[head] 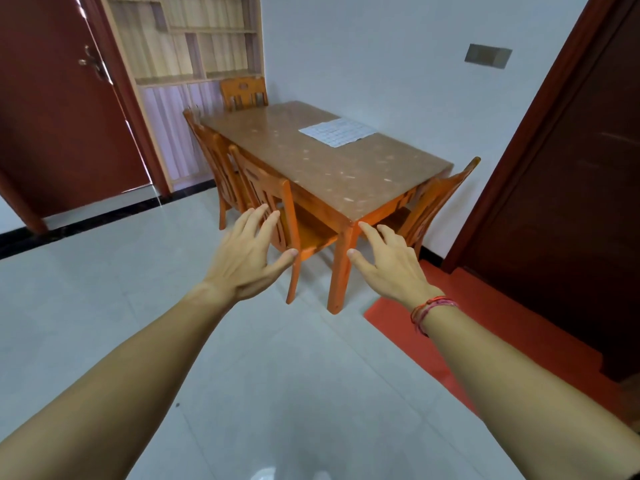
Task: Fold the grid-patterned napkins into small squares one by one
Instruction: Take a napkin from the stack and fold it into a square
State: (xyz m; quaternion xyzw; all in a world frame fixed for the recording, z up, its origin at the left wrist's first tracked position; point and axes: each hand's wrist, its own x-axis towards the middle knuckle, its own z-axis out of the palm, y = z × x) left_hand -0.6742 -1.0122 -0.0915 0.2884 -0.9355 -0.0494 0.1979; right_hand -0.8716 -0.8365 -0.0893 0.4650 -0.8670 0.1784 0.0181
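The flat, square white grid-patterned napkin (337,132) lies spread on the far right part of the rectangular wooden table with a glossy speckled brown top (311,174), close to the edge that runs along the smooth white wall (381,64). The tabletop's corners are sharp and its orange legs are square.

Both arms stretch forward above the glossy pale tiled floor (104,306), well short of the napkin. The left hand (247,258) has its fingers straight and spread, palm down, and holds nothing. The right hand (388,263) is likewise splayed and empty, with a red string bracelet (433,308) at the wrist.

Two slatted orange wooden chairs (266,195) are tucked along the table's left side, one stands at the far end (243,91), and one at the near right end (440,199). A flat red mat (485,341) lies on the right before a dark brown door (571,185). Wide open floor spreads near and left, up to a red-brown door (59,109) and a pale wooden shelf unit (194,36).
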